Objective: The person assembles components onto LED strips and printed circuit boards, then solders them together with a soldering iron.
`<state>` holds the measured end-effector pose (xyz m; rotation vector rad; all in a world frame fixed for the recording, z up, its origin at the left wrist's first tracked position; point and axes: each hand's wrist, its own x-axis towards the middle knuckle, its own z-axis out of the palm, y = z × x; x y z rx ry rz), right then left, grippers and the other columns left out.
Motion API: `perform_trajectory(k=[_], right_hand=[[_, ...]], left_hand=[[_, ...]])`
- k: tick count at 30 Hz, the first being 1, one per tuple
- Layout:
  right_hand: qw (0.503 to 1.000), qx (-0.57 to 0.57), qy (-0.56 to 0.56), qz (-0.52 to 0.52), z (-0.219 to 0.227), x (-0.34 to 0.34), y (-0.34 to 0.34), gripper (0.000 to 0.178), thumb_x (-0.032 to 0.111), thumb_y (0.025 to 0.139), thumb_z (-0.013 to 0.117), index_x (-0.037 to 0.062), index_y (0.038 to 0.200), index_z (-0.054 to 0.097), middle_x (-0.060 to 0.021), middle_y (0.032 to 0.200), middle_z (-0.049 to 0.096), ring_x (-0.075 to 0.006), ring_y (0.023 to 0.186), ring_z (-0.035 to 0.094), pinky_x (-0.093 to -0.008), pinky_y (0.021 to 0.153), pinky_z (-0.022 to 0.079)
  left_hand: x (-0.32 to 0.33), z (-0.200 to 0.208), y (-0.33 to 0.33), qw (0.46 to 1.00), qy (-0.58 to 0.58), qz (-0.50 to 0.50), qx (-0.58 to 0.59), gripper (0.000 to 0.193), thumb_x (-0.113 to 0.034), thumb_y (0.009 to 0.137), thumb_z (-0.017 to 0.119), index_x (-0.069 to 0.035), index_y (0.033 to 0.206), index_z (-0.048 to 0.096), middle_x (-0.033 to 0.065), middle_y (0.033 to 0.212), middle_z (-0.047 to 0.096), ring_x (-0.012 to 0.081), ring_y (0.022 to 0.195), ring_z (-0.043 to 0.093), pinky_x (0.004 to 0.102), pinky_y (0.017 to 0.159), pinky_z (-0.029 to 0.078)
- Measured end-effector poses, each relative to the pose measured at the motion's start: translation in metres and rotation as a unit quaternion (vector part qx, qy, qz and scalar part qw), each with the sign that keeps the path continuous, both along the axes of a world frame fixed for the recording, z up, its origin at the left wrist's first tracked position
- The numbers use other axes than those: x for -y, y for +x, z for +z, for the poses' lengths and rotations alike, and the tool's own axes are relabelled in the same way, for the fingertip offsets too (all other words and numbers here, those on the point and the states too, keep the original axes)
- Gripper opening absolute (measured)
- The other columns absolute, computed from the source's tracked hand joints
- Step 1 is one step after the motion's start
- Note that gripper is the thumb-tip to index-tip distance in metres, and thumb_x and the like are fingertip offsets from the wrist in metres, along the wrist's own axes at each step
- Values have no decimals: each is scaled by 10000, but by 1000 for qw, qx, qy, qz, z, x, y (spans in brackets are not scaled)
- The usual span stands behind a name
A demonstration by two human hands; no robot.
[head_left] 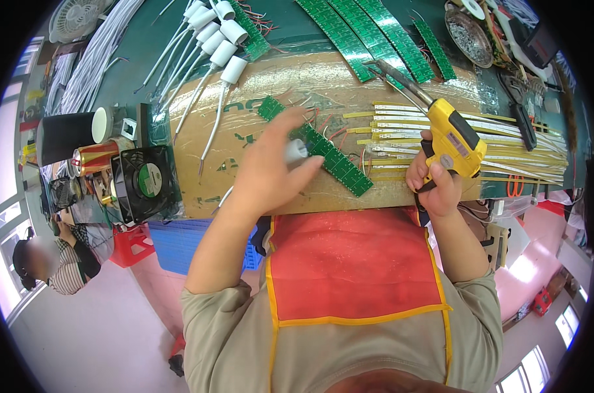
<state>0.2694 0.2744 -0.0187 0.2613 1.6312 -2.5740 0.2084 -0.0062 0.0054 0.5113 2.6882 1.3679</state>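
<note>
Over the cardboard sheet point(192, 187), the right hand point(439, 183) grips a soldering gun point(453, 139). A green circuit board point(343, 167) slants toward the sheet's front edge; best keep it pressed flat and steady. The left hand point(271, 164) curls round a white cap point(296, 151); whether gripping, I can't tell.

The person wears a khaki shirt point(362, 350) with short, loose sleeves point(208, 311) and, over it, a red apron point(356, 268) with yellow edging point(359, 320) and yellow straps point(271, 357).

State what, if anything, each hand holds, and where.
Right hand: yellow soldering gun, by its handle. Left hand: at a white cylinder; grip unclear.
</note>
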Motion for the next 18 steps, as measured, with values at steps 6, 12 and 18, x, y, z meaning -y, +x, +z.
perform_trajectory(k=[6,12,18], right_hand=[[1000,11,-19,10,6,5,4,613,265,815,682,-12,1298,426,-29,706,452,-130,560,456,-275,520,397],[997,-9,11,74,16,22,2,600,247,815,675,-21,1295,437,-58,746,510,-129,556,471,-265,511,391],[991,36,59,117,31,39,0,653,290,802,700,-1,1308,410,-33,695,449,-135,557,441,-277,519,377]], left_hand=[[33,-12,-5,990,-34,56,-124,257,-85,765,713,-53,991,592,150,1128,617,328,1002,595,394,829,489],[42,-25,-11,978,-94,101,-158,208,-88,741,716,-46,921,620,136,1051,612,328,945,588,408,804,484],[42,-28,-12,945,-184,97,-253,283,-108,705,716,-64,968,622,89,1028,596,288,900,571,403,769,458]])
